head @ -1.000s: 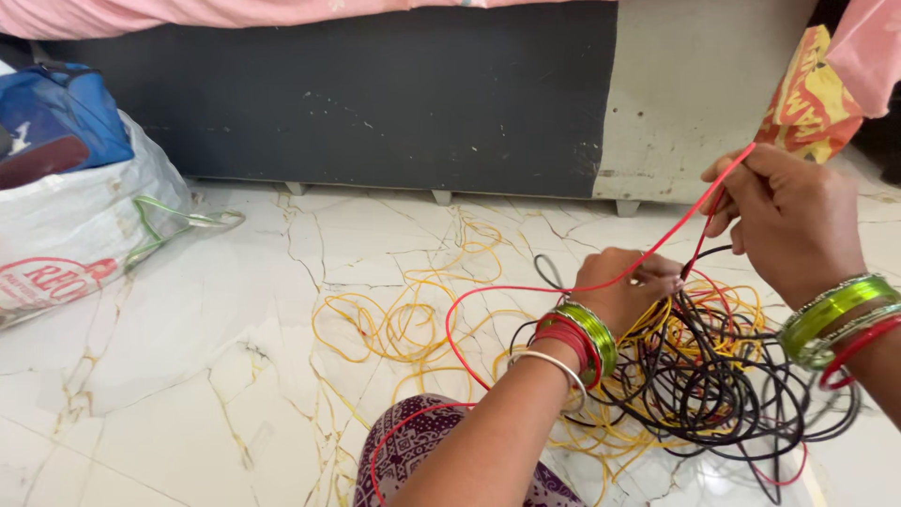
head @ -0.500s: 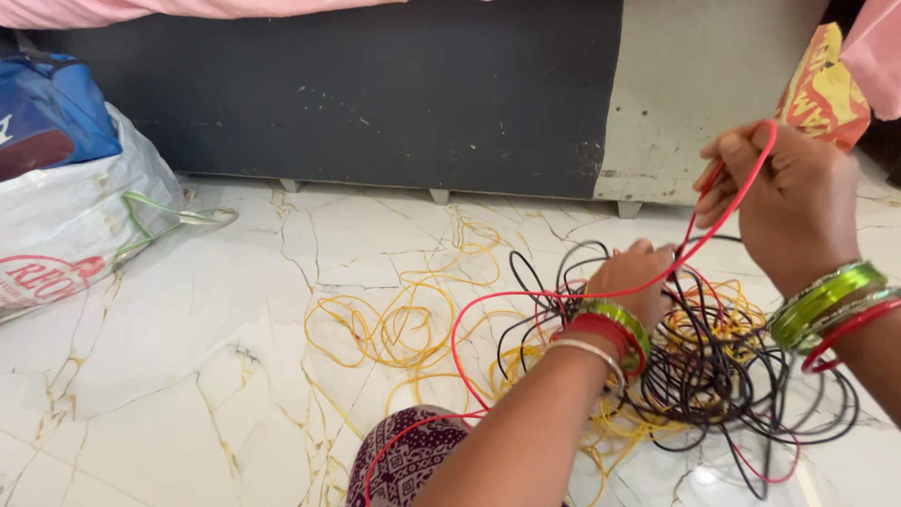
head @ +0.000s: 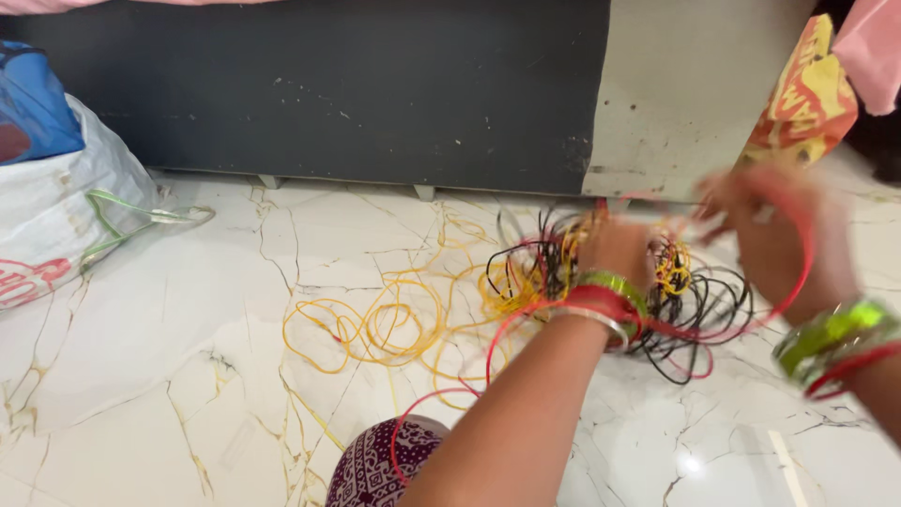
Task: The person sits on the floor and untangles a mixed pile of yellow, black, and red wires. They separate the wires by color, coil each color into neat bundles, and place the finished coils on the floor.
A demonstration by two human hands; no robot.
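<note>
Untangling step: your left hand (head: 615, 249) grips wire bundle (head: 610, 272), right of centre; right hand (head: 774, 230) pinches red wire (head: 802, 253). Next: separate strands.

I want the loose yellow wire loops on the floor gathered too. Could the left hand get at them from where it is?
Probably yes. The left hand is sunk in the tangled wire bundle, and the yellow wire loops lie on bare marble floor just beside it, nothing between.

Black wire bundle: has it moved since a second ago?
Yes. The black wire bundle is now lifted by the left hand, closer to the dark cabinet base.
</note>
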